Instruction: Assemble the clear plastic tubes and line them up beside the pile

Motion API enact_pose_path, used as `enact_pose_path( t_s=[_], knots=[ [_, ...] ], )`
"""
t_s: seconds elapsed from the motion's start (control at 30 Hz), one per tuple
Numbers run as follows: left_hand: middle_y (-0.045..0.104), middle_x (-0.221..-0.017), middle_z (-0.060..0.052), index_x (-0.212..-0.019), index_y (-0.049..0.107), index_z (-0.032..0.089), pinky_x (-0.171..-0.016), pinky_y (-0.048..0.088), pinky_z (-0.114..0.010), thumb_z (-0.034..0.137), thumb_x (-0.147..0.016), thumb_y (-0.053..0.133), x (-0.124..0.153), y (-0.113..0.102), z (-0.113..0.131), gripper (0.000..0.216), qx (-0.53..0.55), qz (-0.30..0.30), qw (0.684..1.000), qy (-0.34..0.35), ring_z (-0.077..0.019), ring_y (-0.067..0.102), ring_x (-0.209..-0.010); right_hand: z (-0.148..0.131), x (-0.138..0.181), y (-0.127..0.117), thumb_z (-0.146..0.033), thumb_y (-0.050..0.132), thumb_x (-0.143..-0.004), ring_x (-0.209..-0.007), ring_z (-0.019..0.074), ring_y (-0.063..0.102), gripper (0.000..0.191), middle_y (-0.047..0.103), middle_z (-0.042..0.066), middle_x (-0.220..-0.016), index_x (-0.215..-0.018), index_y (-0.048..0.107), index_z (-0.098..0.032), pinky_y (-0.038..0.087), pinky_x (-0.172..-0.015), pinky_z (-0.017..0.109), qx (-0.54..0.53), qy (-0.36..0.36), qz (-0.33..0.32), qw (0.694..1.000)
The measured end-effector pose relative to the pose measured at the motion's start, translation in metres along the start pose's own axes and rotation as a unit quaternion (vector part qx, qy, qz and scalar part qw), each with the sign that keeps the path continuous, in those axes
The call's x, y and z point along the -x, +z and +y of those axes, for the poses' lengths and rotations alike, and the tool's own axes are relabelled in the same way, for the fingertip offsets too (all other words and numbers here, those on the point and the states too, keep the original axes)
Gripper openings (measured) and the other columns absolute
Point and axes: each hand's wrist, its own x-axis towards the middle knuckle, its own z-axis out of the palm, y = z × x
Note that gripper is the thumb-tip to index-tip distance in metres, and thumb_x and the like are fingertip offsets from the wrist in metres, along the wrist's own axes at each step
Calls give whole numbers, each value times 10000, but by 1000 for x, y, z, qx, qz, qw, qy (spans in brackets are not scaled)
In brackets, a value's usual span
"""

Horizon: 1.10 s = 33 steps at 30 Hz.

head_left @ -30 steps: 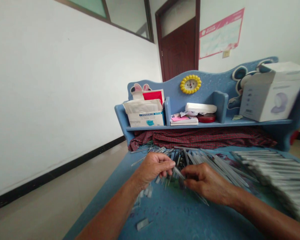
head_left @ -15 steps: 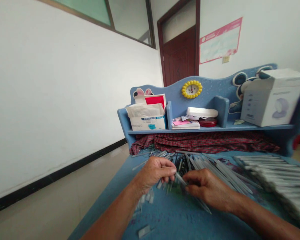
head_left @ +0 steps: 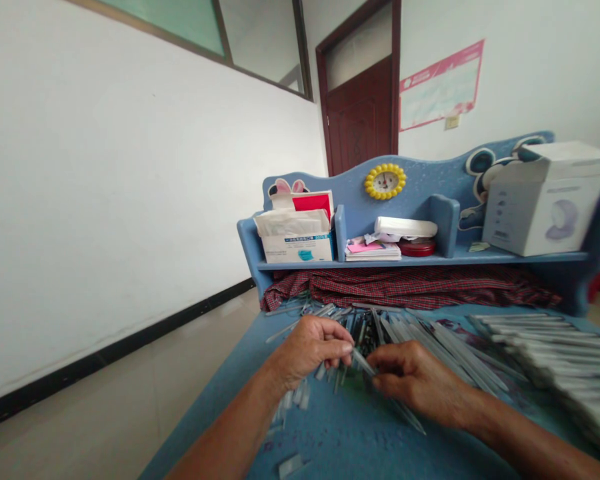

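Both hands meet over a blue desk (head_left: pixel 330 440). My left hand (head_left: pixel 307 347) is curled, its fingertips pinched on the near end of a thin clear plastic strip (head_left: pixel 364 363). My right hand (head_left: pixel 413 380) is also closed and grips the same strip, which runs under it toward the lower right. Just beyond the hands lies a loose heap of similar long clear strips (head_left: pixel 405 327). Short cut pieces (head_left: pixel 293 400) lie under my left wrist.
A neat stack of strips (head_left: pixel 555 350) fills the right side. A red plaid cloth (head_left: pixel 410 283) lies under the blue shelf (head_left: pixel 430 257), which holds a mask box (head_left: pixel 295 243), papers, a red tin, a white carton (head_left: pixel 543 200) and a yellow clock (head_left: pixel 385 181). Floor drops off left.
The hands stay together on the strip with only slight finger shifts. The camera has tilted up a little, so everything sits lower in view.
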Motion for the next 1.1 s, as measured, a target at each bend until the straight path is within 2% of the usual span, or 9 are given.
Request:
enact_pose_path(
  t_s=[0.13, 0.33, 0.67, 0.93, 1.1],
  knots=[
    [656, -578, -32, -743, 658, 103, -428, 347, -167, 274, -640, 688, 0, 0, 0, 201, 7, -8, 1000, -2, -56, 480, -425, -2, 0, 0, -137, 491, -704, -548, 83, 356, 135, 431, -40, -604, -760, 612, -160, 292, -506, 195, -32, 4, -9, 999],
    [615, -505, -9, -616, 623, 108, -408, 327, -163, 311, -664, 669, 1, 3, 3, 213, -28, 16, 999, -7, -43, 441, -382, 0, 0, 1, -168, 511, -716, -555, 87, 384, 126, 480, -33, -615, -768, 625, -168, 306, -522, 198, -38, 12, -4, 999],
    [659, -580, -41, -699, 659, 101, -434, 355, -171, 248, -652, 683, 0, -2, -1, 156, 9, -15, 1000, 2, -59, 485, -432, -1, 0, 2, -161, 504, -698, -510, 73, 366, 109, 447, -46, -576, -746, 601, -151, 277, -475, 204, -92, 28, -15, 995],
    [665, -593, -49, -721, 662, 96, -434, 366, -174, 254, -644, 702, 0, -3, -2, 181, 28, -28, 999, 6, -65, 503, -442, 1, -1, 4, -201, 547, -683, -429, 60, 403, 54, 530, -42, -540, -694, 580, -160, 309, -431, 192, -149, 51, -25, 987],
    [664, -597, -52, -739, 657, 93, -427, 361, -172, 257, -651, 701, 0, -4, -3, 191, 45, -37, 998, 2, -65, 503, -440, -2, 1, 3, -268, 574, -695, -421, 68, 457, 111, 578, -28, -545, -711, 594, -160, 363, -439, 196, -199, 66, -33, 977]
  ],
)
